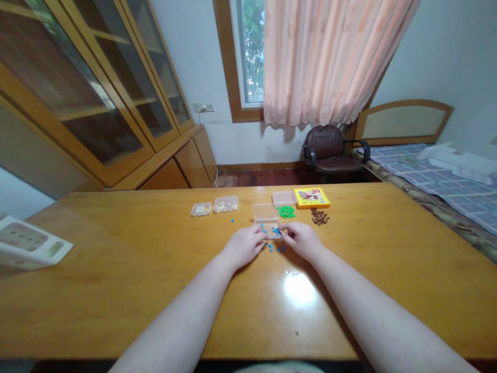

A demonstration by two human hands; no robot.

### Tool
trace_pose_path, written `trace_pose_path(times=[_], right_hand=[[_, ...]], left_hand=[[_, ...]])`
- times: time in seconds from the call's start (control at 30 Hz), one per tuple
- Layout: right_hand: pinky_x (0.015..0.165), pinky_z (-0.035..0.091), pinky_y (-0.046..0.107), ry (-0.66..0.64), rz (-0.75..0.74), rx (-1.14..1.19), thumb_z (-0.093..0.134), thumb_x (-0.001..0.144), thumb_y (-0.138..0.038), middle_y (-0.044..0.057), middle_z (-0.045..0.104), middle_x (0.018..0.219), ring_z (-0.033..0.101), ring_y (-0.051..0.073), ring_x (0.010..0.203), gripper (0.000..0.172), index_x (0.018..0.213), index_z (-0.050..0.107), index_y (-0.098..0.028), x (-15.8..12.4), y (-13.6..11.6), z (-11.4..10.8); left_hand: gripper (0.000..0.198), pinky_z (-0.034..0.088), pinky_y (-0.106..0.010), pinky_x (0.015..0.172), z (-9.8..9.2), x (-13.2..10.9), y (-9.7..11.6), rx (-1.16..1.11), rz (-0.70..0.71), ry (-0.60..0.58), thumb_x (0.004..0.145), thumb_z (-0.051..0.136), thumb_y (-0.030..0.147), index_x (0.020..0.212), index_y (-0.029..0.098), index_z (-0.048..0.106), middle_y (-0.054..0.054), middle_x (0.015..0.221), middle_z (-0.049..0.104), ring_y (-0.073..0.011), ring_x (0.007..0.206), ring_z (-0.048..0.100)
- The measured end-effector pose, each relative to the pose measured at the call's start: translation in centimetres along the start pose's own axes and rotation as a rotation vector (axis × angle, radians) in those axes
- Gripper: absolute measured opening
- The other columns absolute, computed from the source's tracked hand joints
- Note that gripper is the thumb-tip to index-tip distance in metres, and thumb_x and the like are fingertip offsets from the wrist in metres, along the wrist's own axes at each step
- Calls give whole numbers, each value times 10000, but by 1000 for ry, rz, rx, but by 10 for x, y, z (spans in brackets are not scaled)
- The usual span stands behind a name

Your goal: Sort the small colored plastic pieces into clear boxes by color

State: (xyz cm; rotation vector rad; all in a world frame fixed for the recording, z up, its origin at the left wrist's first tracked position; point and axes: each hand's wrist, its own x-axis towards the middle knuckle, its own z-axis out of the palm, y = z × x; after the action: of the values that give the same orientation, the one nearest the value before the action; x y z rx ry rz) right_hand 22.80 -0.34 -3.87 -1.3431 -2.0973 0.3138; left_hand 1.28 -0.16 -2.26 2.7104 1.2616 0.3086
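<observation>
An open clear plastic box lies on the table in front of me, its hinged lid tipped back, with small blue pieces inside. My left hand grips the left edge of the box with curled fingers. At its right side my right hand pinches a small blue piece over the box; the fingertips partly hide it. A few more blue pieces lie loose on the table just before the box. Another blue piece is off to the left.
Behind the box are a green pile of pieces, a brown pile, a yellow box and a clear container. Two clear boxes with pale contents stand back left. A white object sits at the table's left edge.
</observation>
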Motion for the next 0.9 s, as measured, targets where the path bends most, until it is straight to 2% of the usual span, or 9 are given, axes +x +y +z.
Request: trace_pose_path(times=[0.07, 0.2, 0.4, 0.67, 0.9], right_hand=[[659, 444, 243, 11, 13, 26, 504, 854, -289, 54, 703, 780, 615, 149, 683, 227, 920, 697, -189, 0, 1, 1], [720, 470, 272, -62, 57, 28, 484, 863, -271, 67, 716, 921, 646, 169, 779, 263, 1019, 682, -198, 1, 1, 0], [701, 464, 266, -99, 67, 17, 483, 855, -260, 53, 719, 884, 647, 167, 766, 255, 996, 689, -206, 0, 0, -2], [695, 443, 256, -135, 8, 23, 470, 873, -285, 49, 714, 862, 637, 161, 756, 250, 963, 689, -204, -1, 1, -1], [685, 429, 246, -138, -4, 38, 472, 871, -278, 43, 711, 845, 632, 156, 754, 241, 948, 687, -202, -1, 1, 0]], left_hand=[[223, 459, -269, 772, 1, 0, 3, 3, 63, -51, 875, 484, 290, 1031, 274, 642, -31, 951, 584, -155, 845, 576], [240, 456, -260, 751, 0, -1, 4, 21, 98, -102, 880, 470, 285, 1047, 293, 642, -25, 932, 590, -154, 824, 578], [205, 458, -260, 733, -3, -1, 4, 25, 61, -120, 866, 491, 286, 972, 279, 667, -25, 901, 594, -155, 792, 585], [107, 467, -266, 730, -3, 0, 5, -19, 16, -118, 829, 537, 257, 839, 214, 634, -33, 907, 628, -164, 813, 597], [81, 460, -255, 677, -3, -3, 4, -45, -3, -121, 797, 554, 260, 815, 208, 613, -24, 849, 638, -162, 767, 595]])
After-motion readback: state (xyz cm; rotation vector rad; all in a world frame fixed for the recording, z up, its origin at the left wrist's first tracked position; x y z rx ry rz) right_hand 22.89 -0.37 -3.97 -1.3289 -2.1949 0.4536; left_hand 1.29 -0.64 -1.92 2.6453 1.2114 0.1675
